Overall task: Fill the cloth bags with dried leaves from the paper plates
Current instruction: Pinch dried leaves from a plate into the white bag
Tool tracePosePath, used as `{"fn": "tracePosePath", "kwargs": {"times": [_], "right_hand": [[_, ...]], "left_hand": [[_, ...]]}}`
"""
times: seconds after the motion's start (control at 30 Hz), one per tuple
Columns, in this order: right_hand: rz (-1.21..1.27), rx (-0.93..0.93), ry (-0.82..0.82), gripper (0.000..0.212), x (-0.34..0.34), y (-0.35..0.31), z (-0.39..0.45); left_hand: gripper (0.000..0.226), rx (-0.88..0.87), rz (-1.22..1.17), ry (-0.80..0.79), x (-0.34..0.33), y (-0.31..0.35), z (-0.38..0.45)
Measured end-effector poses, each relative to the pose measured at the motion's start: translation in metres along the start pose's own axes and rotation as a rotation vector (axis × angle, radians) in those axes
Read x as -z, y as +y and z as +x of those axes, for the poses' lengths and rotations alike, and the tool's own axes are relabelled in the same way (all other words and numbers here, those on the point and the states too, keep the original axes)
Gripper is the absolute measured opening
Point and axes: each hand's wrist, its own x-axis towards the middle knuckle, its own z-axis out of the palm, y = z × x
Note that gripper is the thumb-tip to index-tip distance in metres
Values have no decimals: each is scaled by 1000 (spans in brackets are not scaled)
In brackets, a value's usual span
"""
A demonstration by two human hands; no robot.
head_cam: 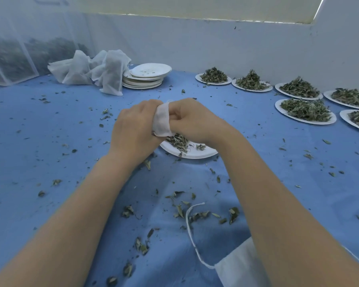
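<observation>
Head view: cloth bag (pixel 162 119) gripped between left hand (pixel 133 129), right hand (pixel 192 121).

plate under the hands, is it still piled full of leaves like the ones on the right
No, the plate under the hands holds only a few scattered leaves, while the plates on the right carry full heaps.

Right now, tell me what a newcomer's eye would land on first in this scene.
At centre, the left hand and right hand both grip a small white cloth bag above a nearly emptied white paper plate. To the right, a group of white paper plates heaped with dried green leaves waits on the blue table cover. Farther back, crumpled white cloth bags lie beside a stack of emptied paper plates.
</observation>
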Motion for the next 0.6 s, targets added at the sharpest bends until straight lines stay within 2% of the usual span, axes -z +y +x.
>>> {"fn": "tracePosePath", "kwargs": {"times": [0.13,0.27,0.3,0.37,0.4,0.47,0.53,0.6], "right_hand": [[382,22,137,22,7,11,-2],[410,-11,272,27,8,27,-1],[362,-40,300,29,9,32,-1],[87,-113,337,37,11,42,-2],[-96,-158,313,41,11,46,-3],[-366,-233,164,48,10,54,-4],[-446,-274,15,54,7,58,-5],[-416,-288,-14,54,7,58,-6]], "left_hand": [[49,53,52,-1,2,-9,2],[49,61,84,-27,-1,-14,0],[49,59,91,-28,-2,-15,0],[49,65,101,-29,-3,-17,0],[49,69,102,-28,-3,-18,0],[49,68,109,-18,-4,-21,-1],[48,60,117,-17,-5,-21,-1],[48,51,116,-23,-7,-21,-2]]}}
